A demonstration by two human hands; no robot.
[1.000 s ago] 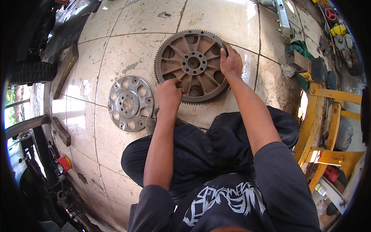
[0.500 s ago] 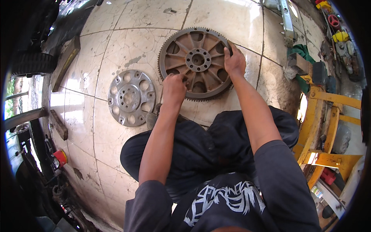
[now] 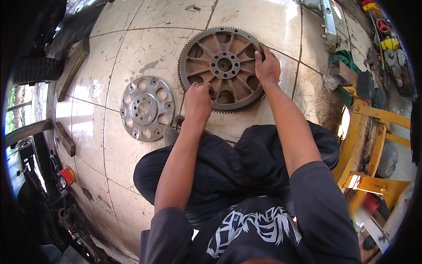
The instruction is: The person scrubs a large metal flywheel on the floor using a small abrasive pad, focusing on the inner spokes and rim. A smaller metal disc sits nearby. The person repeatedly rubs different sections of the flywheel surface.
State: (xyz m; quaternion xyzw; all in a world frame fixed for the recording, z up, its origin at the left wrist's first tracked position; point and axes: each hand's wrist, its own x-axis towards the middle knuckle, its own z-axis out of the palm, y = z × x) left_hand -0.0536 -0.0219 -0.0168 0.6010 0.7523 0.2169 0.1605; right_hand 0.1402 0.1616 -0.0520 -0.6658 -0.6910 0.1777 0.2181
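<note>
In front of me is a large toothed flywheel, rusty brown with spokes, windows and a bolt-holed hub. My right hand wraps around its right rim, thumb over the top face. At the lower left rim, my left hand is closed with its knuckles up. Its fingers curl over the edge by a window, and their tips are partly hidden. Left of the flywheel, a shiny flat metal disc with round holes lies on the tiled floor, touched by neither hand.
Cracked pale tiles surround my crouched legs. A yellow metal frame stands at right, near a green cloth and clutter. Leftward are wooden blocks, a black tyre and a red can. A metal bar lies far right.
The whole view has shifted slightly. Both hands keep the same grip on the flywheel, and the shiny disc stays in place.
</note>
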